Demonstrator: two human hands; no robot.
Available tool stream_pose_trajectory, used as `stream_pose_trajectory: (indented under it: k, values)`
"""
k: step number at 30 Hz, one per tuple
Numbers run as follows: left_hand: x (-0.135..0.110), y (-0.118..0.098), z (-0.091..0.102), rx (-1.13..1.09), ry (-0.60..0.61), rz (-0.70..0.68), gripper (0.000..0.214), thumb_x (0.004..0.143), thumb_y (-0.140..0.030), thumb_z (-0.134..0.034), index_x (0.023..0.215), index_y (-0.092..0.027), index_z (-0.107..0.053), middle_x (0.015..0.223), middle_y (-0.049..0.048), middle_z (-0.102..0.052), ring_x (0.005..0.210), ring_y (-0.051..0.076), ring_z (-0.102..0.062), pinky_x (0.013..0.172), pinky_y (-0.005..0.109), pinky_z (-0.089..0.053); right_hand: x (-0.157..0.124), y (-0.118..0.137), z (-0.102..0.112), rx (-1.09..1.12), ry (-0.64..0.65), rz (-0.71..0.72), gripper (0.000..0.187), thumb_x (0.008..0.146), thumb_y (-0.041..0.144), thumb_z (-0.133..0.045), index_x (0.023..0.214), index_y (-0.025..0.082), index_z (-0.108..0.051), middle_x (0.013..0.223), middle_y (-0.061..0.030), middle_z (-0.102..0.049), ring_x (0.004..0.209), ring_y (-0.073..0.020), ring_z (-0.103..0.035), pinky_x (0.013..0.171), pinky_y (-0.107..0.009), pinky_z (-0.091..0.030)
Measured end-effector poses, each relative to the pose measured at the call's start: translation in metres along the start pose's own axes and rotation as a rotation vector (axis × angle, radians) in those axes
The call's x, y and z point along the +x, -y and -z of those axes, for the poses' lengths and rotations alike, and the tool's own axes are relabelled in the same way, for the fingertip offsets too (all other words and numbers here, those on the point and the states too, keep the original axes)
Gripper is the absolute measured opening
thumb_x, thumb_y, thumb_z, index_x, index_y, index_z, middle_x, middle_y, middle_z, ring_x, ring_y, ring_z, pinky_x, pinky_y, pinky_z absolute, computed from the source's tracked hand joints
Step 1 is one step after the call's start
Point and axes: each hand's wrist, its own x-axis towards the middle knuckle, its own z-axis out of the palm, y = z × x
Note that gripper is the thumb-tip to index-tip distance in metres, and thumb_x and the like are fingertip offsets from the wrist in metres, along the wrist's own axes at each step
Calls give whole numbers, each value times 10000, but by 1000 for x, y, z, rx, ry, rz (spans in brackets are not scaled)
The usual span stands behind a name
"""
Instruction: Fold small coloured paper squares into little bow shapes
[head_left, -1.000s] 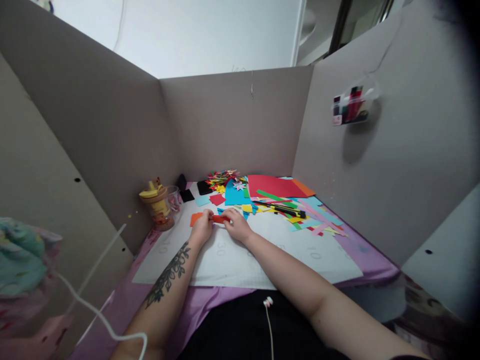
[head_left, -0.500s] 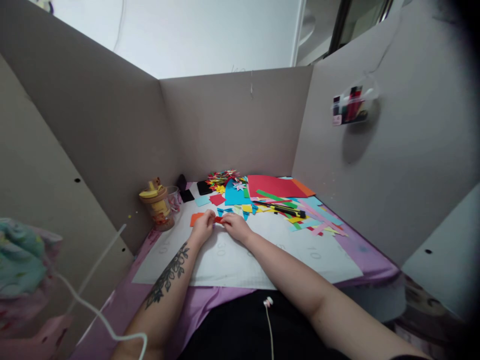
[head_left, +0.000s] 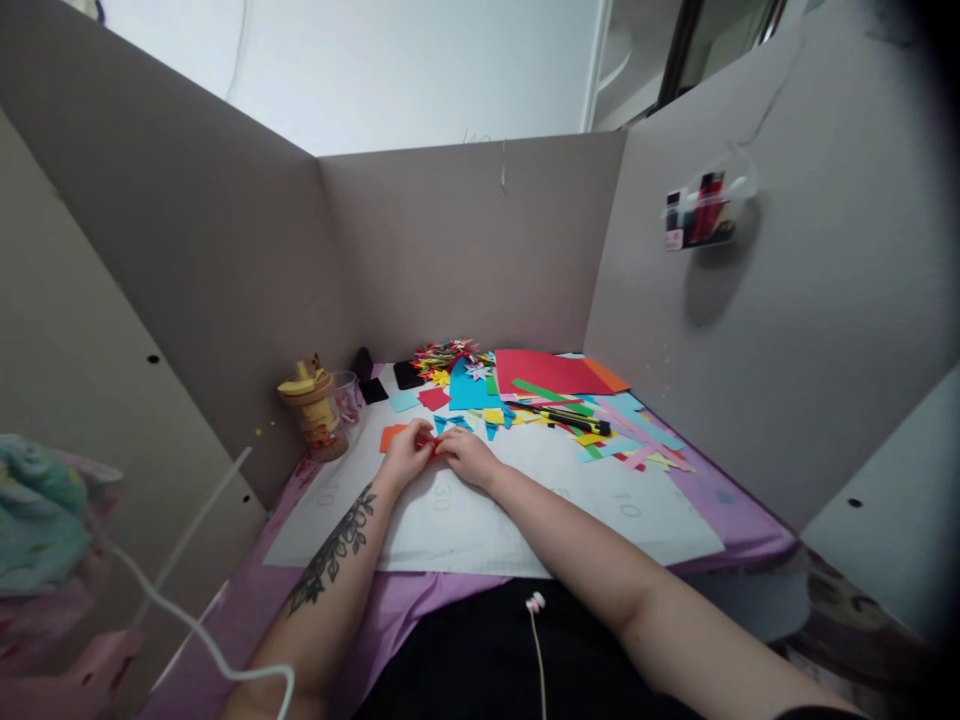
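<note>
Grey board walls stand behind the hands and to both sides of them. Under the hands, a big white sheet of paper with pale numbers lies on a shiny purple cloth. The left hand and the right hand are close together, with bent fingers. Both pinch a small piece of red-orange paper between them; fingers hide most of it, so I cannot tell its shape. Flat orange paper lies just beside the left hand. Small folded blue paper bits lie just past the hands, and a flat blue paper sheet lies behind those. Farther off, right of the right hand, are a black and yellow cutter and many-coloured paper strips.
</note>
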Motion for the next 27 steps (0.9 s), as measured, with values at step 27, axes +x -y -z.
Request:
stream_pose_trajectory:
  k: [27]
  values:
    - [-1, -1, 0, -93, 66, 92, 299, 733, -268, -579, 1014, -168, -552, 961, 74, -639, 901, 189, -607, 761, 302, -490, 2, 10, 13, 320, -344, -257, 199, 663, 29, -503, 594, 178, -616, 945, -59, -556, 943, -184, -541, 882, -351, -435]
